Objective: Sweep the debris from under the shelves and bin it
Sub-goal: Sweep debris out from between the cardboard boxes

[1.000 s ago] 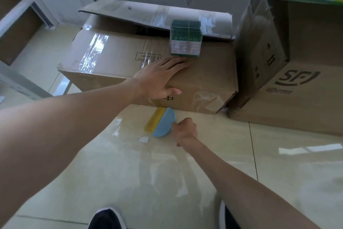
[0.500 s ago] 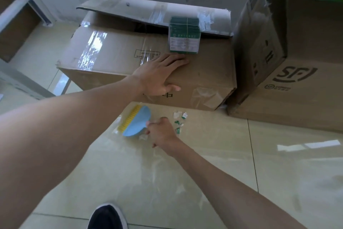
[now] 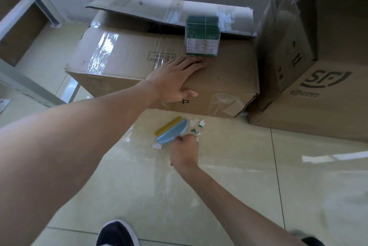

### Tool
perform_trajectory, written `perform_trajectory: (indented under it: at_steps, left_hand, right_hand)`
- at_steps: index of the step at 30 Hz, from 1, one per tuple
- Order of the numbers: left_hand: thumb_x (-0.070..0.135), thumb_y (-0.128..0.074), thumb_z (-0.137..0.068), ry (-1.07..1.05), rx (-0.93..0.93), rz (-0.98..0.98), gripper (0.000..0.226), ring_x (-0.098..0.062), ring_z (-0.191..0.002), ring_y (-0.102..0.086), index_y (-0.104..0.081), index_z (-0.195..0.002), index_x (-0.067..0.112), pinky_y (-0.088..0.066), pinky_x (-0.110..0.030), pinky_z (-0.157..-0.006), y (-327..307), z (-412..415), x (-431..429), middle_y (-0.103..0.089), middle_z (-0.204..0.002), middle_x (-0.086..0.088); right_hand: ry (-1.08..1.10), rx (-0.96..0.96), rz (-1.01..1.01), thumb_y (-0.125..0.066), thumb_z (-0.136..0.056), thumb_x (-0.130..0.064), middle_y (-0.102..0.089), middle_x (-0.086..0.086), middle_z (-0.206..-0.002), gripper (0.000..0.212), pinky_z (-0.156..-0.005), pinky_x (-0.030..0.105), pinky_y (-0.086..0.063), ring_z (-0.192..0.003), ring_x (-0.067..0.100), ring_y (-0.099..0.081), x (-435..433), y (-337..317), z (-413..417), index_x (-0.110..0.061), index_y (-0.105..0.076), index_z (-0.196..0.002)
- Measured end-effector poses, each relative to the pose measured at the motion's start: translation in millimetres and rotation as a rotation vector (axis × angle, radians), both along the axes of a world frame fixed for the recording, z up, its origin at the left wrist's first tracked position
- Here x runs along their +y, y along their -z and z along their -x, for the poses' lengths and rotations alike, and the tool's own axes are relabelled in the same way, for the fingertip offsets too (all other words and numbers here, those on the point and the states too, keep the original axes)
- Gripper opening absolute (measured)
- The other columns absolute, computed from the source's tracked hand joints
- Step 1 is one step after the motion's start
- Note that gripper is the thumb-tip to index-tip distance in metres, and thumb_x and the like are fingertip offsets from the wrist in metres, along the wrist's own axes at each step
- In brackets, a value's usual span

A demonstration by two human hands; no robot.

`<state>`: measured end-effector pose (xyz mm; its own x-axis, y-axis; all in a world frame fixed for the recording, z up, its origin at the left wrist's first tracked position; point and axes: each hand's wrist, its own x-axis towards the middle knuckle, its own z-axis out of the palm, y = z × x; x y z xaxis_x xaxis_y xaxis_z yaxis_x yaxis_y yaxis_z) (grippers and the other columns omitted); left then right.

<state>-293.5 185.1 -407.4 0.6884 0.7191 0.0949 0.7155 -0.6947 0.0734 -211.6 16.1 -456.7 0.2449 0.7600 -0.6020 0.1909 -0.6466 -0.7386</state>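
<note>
At far left we note shelf framing [image 3: 18, 12] with brown board panels, standing on the tiled floor [image 3: 229, 186]. Our left hand [image 3: 175, 80] lies flat on the top front edge of a large cardboard box [image 3: 123, 62], fingers [image 3: 191, 64] straight and close together, thumb over the front face; nothing is gripped. The box is taped shut along its top; a loose cardboard flap [image 3: 159, 11] leans over its rear edge. What the box holds cannot be seen. A small green packet [image 3: 202, 35] stands on the box top, just beyond our left fingertips.

On the floor in front of that box, our right hand [image 3: 184, 150] is clamped on the handle of a blue hand brush [image 3: 172, 133], yellow bristles pointing left and away. The debris [image 3: 196, 126], small white and green scraps, lies on the tile just right of the brush head, near the box's front face; one white scrap [image 3: 156, 146] sits by the near end of the brush.

To the right, touching the first box, stands a second cardboard box [image 3: 322, 94] printed "SF", closed on the visible faces. A dark shoe [image 3: 117, 233] shows at bottom centre.
</note>
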Motion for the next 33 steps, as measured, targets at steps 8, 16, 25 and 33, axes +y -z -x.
perform_trajectory:
  at_steps: [8,16,25,33]
  left_hand:
    - [0.065,-0.052,-0.085,-0.009,0.008,0.01,0.086,-0.023,-0.143,-0.025,-0.019,-0.154,0.025,-0.027,-0.044,-0.117,-2,0,-2,-0.024,-0.158,0.001]
    - [0.067,-0.042,-0.09,0.009,0.044,0.06,0.084,-0.019,-0.149,-0.013,-0.009,-0.156,0.027,-0.024,-0.045,-0.119,-3,3,1,-0.015,-0.162,0.003]
    - [0.06,-0.032,-0.097,0.096,0.058,0.068,0.076,-0.016,-0.15,-0.003,-0.007,-0.156,0.02,-0.009,-0.033,-0.121,-8,5,12,-0.009,-0.163,-0.002]
    - [0.055,-0.037,-0.098,0.088,0.023,0.093,0.075,-0.015,-0.15,0.0,-0.007,-0.157,0.019,-0.004,-0.03,-0.121,-5,4,7,-0.008,-0.163,-0.002]
  right_hand:
    - [-0.054,0.189,0.035,-0.045,-0.098,-0.022,-0.062,0.017,-0.109,0.031,-0.03,0.016,-0.039,-0.058,0.027,-0.058,33,8,40,0.006,-0.055,-0.105]
    - [0.174,0.132,0.147,-0.044,-0.093,-0.019,-0.059,0.02,-0.11,0.013,-0.069,0.05,-0.059,-0.09,0.043,-0.067,22,24,49,-0.007,-0.048,-0.097]
    - [0.038,0.239,0.01,-0.046,-0.099,-0.019,-0.061,0.009,-0.092,0.024,-0.034,0.019,-0.04,-0.048,0.02,-0.053,28,4,35,-0.014,-0.043,-0.076]
    - [0.187,0.223,0.136,-0.044,-0.098,-0.015,-0.058,0.015,-0.103,0.01,-0.031,0.022,-0.045,-0.055,0.031,-0.059,37,15,37,-0.005,-0.043,-0.097]
